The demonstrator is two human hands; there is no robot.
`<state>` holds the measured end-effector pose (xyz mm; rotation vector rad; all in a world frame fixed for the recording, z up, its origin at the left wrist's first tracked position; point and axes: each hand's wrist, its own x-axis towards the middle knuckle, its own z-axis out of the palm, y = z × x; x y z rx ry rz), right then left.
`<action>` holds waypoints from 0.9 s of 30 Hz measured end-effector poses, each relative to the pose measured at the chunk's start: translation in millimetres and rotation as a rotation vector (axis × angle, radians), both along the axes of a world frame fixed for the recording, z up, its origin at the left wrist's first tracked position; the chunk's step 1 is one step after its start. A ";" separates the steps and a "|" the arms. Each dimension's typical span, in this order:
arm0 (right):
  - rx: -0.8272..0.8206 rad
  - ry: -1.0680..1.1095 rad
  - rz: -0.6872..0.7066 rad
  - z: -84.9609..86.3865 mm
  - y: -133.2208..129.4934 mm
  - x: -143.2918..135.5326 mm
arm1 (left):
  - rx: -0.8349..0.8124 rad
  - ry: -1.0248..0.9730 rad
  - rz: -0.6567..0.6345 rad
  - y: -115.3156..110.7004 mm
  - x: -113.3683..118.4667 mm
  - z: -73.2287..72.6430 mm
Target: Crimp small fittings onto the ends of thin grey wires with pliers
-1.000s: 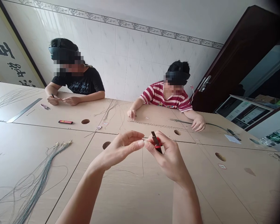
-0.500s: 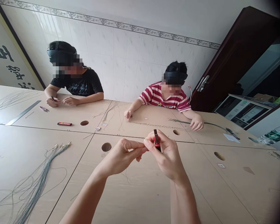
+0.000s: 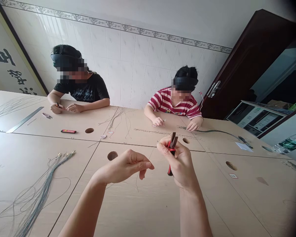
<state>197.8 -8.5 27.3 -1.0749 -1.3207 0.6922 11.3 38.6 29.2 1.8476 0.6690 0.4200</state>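
Pliers (image 3: 173,142) with dark metal jaws and red-and-black handles rest in my right hand (image 3: 180,163), jaws pointing up and slightly apart. The thumb and forefinger of that hand are pinched together at the left of the pliers, by one end of a thin cord. My left hand (image 3: 129,166) pinches the same thin cord (image 3: 137,184), whose loose part dangles below its fingers. A short gap separates my two hands above the table. What exactly sits between my right fingertips is too small to make out.
A bundle of grey-green cords (image 3: 49,181) with metallic ends lies at the left. Farther off are a steel ruler (image 3: 25,119), a red-and-black object (image 3: 68,131) and round table holes (image 3: 112,155). Two people work across the table (image 3: 128,214). A plastic bottle (image 3: 291,144) stands at the right.
My hands have drawn apart, the left one moving left, and the cord now spans between them. The pliers have turned to show their jaws. The striped-shirt person's hands have moved closer together.
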 end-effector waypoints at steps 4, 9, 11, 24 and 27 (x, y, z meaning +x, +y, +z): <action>-0.084 0.251 0.153 -1.8 1.5 3.7 | -0.020 0.015 -0.003 4.8 0.1 -4.2; -0.162 0.486 0.364 -0.3 0.4 6.4 | 0.006 0.004 0.044 10.1 0.6 -8.8; -0.178 0.512 0.410 0.5 0.2 6.1 | 0.013 0.006 0.034 10.6 2.1 -10.3; -0.206 0.676 0.566 3.8 -2.2 7.9 | -0.257 -0.422 -0.242 16.9 20.1 -27.4; -0.212 0.801 0.606 2.9 0.2 16.1 | -0.433 -0.238 -0.351 12.6 22.0 -24.1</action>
